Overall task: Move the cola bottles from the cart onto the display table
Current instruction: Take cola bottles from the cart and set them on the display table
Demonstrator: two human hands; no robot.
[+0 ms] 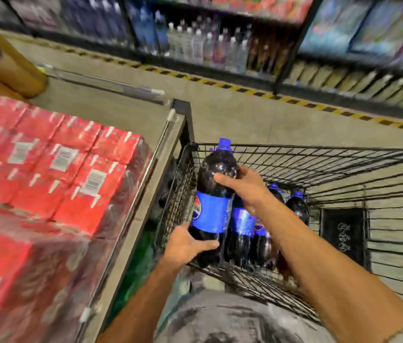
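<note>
At cart (183, 189) left wall, cola btl (210, 211) is gripped low by L hand (185, 246), high by R hand (245, 189); other btls (242, 224) partly hidden by forearm; display table (111, 107) just beside.

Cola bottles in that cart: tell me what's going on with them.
A person holds one cola bottle upright with both hands: the right hand grips its upper part, the left hand its lower part. It is at the cart corner nearest the display table. Several other bottles stand in the cart. The table carries wrapped red packs, with bare surface beyond them.
</note>
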